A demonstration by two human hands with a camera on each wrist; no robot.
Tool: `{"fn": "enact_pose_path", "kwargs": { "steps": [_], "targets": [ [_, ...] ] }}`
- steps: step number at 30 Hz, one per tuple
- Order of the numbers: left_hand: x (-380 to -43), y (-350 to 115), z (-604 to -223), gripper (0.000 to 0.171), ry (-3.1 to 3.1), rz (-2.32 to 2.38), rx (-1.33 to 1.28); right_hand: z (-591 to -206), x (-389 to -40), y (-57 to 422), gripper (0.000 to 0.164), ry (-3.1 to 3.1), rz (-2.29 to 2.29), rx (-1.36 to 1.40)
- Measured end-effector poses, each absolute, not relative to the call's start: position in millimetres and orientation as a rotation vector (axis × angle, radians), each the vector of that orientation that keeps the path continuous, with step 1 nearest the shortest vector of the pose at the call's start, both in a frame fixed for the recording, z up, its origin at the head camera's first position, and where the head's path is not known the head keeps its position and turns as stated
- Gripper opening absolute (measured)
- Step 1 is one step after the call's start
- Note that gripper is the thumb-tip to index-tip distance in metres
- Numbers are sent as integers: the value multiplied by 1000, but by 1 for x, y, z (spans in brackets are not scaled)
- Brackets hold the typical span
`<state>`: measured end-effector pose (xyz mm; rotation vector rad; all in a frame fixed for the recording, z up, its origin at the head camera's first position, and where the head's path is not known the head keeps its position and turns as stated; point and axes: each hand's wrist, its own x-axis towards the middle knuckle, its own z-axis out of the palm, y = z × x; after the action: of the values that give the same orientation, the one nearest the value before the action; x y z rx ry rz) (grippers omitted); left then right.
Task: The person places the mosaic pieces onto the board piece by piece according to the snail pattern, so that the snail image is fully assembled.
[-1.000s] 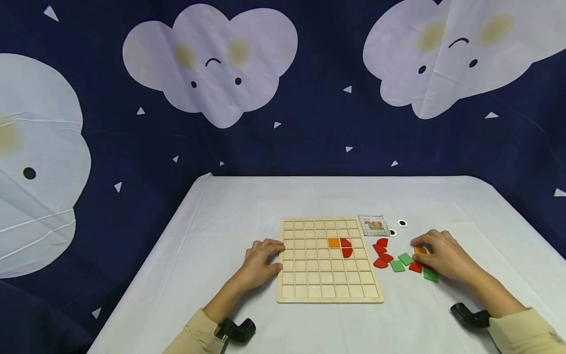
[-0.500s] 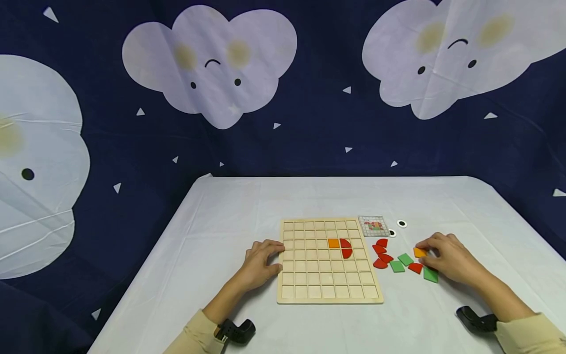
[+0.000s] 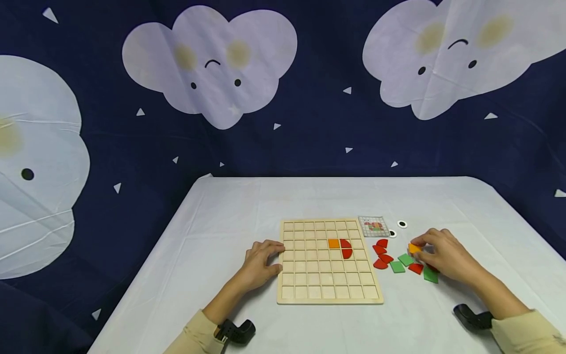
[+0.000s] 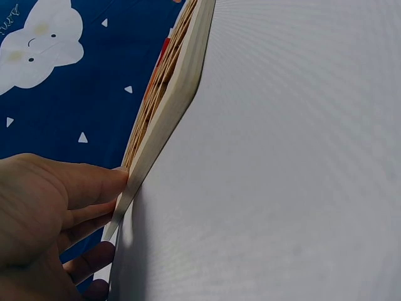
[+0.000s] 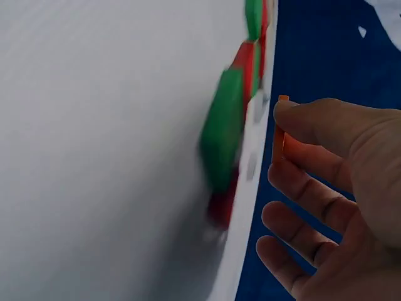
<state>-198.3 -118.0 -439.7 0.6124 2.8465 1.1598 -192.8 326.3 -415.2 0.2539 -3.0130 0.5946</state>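
My right hand [image 3: 448, 255] pinches an orange square tile [image 3: 414, 248] between thumb and fingers. In the right wrist view that orange tile [image 5: 279, 135] appears edge-on, lifted off the table. Green tiles [image 3: 397, 266] and red quarter-round pieces [image 3: 379, 264] lie just left of and below this hand; one red piece is partly hidden under it. My left hand [image 3: 258, 265] touches the left edge of a wooden grid board [image 3: 309, 273] with thumb and fingertips. On the board sit an orange square [image 3: 333, 243] and two red quarter-round pieces [image 3: 347, 248] forming a half disc.
A small pattern card [image 3: 373, 226] lies against the board's upper right corner. Close to it are two white discs with black centres [image 3: 402, 224]. A white cloth [image 3: 247, 201] covers the table, and a dark blue cloud-printed curtain [image 3: 323, 142] hangs behind.
My right hand shifts right, then back left and slightly up with the orange tile in its fingers. My left hand and the board stay where they were.
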Motion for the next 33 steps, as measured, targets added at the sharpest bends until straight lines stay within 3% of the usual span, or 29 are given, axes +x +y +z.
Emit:
{"fn": "enact_pose_path", "kwargs": {
  "steps": [15,26,33],
  "targets": [
    [-199,-118,-441,40,2846,1157,605,-402,-202,250,22,-2894,693,537],
    [-199,-117,-442,40,2850,1159,612,-412,-211,197,26,-2824,727,707],
    [-200,-117,-442,40,2859,1154,614,-419,-218,182,20,-2850,691,771]
  ]
}}
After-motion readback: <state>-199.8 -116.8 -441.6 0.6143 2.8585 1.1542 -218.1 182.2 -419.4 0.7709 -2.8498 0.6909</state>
